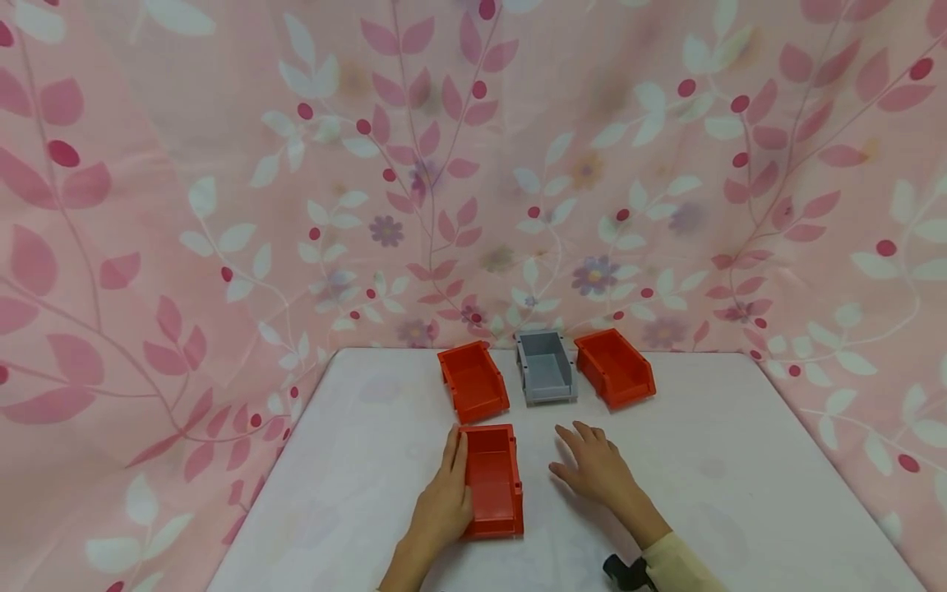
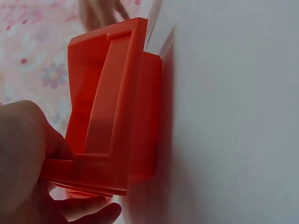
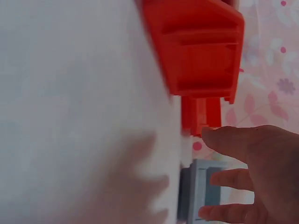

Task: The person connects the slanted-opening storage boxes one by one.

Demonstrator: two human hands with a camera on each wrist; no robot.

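My left hand (image 1: 444, 503) grips the left wall of a red open-top plastic storage bin (image 1: 494, 481) near the front of the table. In the left wrist view the thumb goes inside that bin (image 2: 135, 112) and the fingers stay under its outer side. To its right, my right hand (image 1: 595, 469) hovers over the white tabletop with spread fingers, holding nothing. The right wrist view shows the hand (image 3: 261, 172) apart from the near red bin (image 3: 201, 51).
Behind the hands stand a red bin (image 1: 473, 382) on the left, a grey bin (image 1: 546, 367) in the middle and another red bin (image 1: 616, 367) on the right. The white table (image 1: 355, 460) ends at a pink floral curtain (image 1: 473, 164). A black device (image 1: 627, 573) sits at the right wrist.
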